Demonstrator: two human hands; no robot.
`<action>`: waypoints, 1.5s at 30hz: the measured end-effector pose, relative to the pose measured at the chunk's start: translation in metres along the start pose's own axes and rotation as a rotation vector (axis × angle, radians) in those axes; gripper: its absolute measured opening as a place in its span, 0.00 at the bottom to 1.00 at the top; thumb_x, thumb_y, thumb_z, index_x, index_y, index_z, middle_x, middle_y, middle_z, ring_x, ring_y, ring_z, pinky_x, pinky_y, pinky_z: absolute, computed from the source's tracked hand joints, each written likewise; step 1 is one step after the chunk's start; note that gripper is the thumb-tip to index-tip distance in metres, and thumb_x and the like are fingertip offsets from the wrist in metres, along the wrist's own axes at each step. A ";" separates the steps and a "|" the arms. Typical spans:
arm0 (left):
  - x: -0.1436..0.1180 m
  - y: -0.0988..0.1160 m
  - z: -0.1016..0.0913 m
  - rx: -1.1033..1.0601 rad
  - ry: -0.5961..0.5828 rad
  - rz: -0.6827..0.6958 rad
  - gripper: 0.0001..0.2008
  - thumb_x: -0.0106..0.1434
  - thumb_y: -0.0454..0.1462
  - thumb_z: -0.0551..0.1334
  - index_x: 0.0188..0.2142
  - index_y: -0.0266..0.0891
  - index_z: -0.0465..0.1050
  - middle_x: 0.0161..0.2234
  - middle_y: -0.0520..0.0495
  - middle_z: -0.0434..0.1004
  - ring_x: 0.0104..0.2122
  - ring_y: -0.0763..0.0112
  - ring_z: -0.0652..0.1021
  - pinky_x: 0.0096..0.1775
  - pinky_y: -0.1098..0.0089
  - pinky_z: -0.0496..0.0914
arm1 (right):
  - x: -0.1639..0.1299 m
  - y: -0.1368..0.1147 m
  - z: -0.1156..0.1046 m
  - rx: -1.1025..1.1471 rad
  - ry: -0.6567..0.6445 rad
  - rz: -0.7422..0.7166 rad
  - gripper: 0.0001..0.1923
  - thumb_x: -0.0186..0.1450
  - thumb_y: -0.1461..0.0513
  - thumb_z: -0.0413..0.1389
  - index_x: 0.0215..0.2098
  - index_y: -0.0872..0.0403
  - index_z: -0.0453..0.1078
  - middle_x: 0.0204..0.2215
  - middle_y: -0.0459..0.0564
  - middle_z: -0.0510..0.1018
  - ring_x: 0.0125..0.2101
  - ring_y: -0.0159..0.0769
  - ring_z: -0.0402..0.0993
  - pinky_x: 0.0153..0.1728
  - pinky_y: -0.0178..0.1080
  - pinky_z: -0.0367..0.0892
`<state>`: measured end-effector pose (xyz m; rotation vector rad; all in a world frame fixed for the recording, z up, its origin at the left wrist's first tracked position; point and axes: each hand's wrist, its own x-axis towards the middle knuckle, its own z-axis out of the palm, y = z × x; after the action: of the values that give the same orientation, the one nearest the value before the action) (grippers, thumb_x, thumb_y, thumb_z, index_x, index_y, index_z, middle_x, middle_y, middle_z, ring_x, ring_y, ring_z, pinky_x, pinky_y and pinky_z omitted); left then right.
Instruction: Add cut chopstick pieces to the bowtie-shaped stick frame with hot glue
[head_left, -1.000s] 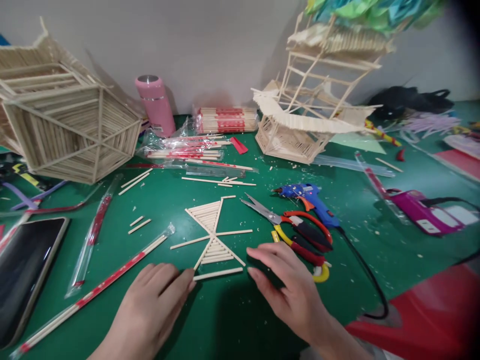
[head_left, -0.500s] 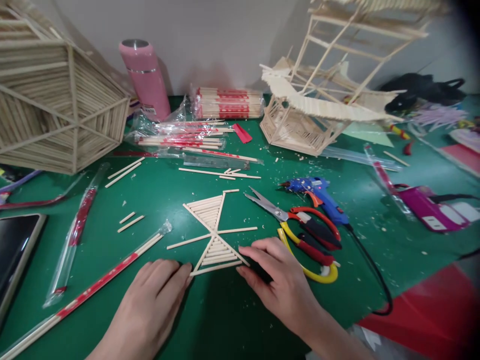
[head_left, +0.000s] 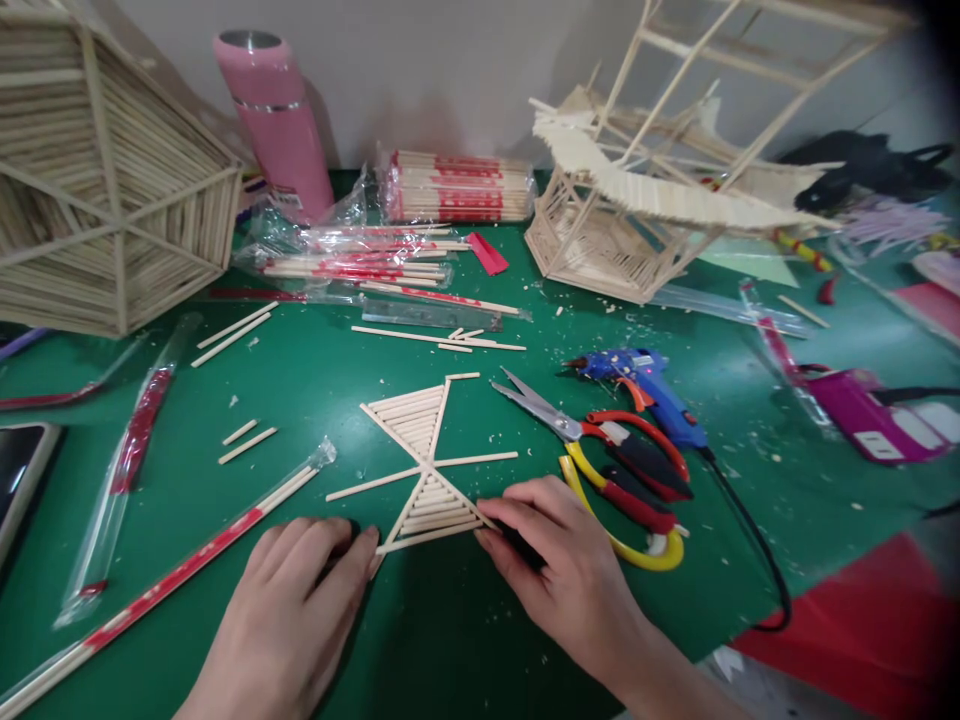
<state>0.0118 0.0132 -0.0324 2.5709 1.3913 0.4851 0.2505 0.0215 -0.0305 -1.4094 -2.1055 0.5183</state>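
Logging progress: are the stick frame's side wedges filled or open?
Open: green tabletop shows through the stick frame there; sticks fill its upper and lower wedges.

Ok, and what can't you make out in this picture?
In the head view:
left hand: some fingertips, hidden behind the hand itself
bottom stick: too small to tell whether it's glued
phone: cut off by the left edge
stick tower: top, beyond the upper edge
pink flask: label too small to read

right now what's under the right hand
The right hand has a lower corner of the stick frame between thumb and forefinger; green table shows around it. Anything beneath the palm is covered and can't be seen.
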 end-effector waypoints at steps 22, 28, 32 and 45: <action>0.001 -0.001 -0.002 -0.157 0.012 -0.065 0.10 0.65 0.32 0.50 0.43 0.41 0.67 0.36 0.46 0.65 0.35 0.68 0.67 0.33 0.68 0.65 | -0.001 0.001 0.001 0.011 0.007 -0.001 0.08 0.61 0.67 0.54 0.39 0.54 0.70 0.30 0.50 0.71 0.30 0.36 0.67 0.29 0.39 0.66; 0.000 0.005 -0.001 -0.178 0.009 -0.108 0.10 0.66 0.33 0.49 0.43 0.42 0.66 0.37 0.47 0.64 0.35 0.67 0.66 0.34 0.66 0.63 | -0.001 0.001 0.001 0.015 0.005 -0.003 0.07 0.61 0.67 0.54 0.39 0.55 0.69 0.30 0.50 0.71 0.30 0.35 0.67 0.29 0.39 0.66; 0.000 0.005 -0.001 -0.191 -0.011 -0.117 0.11 0.66 0.32 0.49 0.44 0.43 0.65 0.38 0.47 0.64 0.37 0.66 0.66 0.34 0.66 0.63 | -0.001 0.001 0.001 0.011 0.016 -0.011 0.07 0.61 0.67 0.54 0.38 0.56 0.70 0.30 0.50 0.71 0.30 0.35 0.67 0.29 0.39 0.66; 0.001 0.007 -0.001 -0.127 0.028 -0.106 0.12 0.66 0.34 0.48 0.39 0.42 0.70 0.34 0.47 0.68 0.33 0.68 0.68 0.32 0.68 0.64 | -0.001 0.000 0.000 0.011 0.007 0.014 0.08 0.61 0.67 0.53 0.38 0.54 0.70 0.30 0.50 0.71 0.30 0.36 0.68 0.29 0.39 0.67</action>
<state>0.0173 0.0097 -0.0291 2.3855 1.4479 0.5740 0.2507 0.0207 -0.0304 -1.4185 -2.0862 0.5291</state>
